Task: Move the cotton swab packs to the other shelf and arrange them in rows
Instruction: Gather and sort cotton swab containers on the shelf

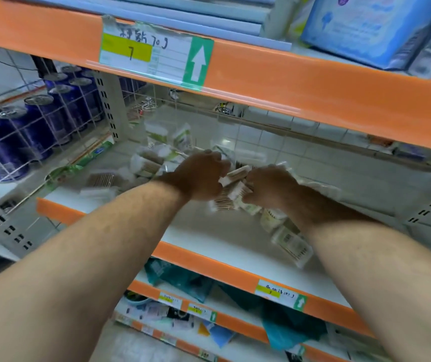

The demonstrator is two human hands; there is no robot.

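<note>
Both bare forearms reach in over the white shelf (204,231), the left hand (198,176) and right hand (269,188) knuckles-up and close together, fingers curled round a bunch of cotton swab packs (236,189) above the shelf's middle, with loose packs (146,163) scattered on it.

I see my left hand (198,176) and right hand (269,186) close together above the white shelf (209,226), both curled round a blurred bunch of cotton swab packs (235,185), with loose packs (146,163) scattered behind the left hand and blue cans (39,121) standing off to the left.
</note>
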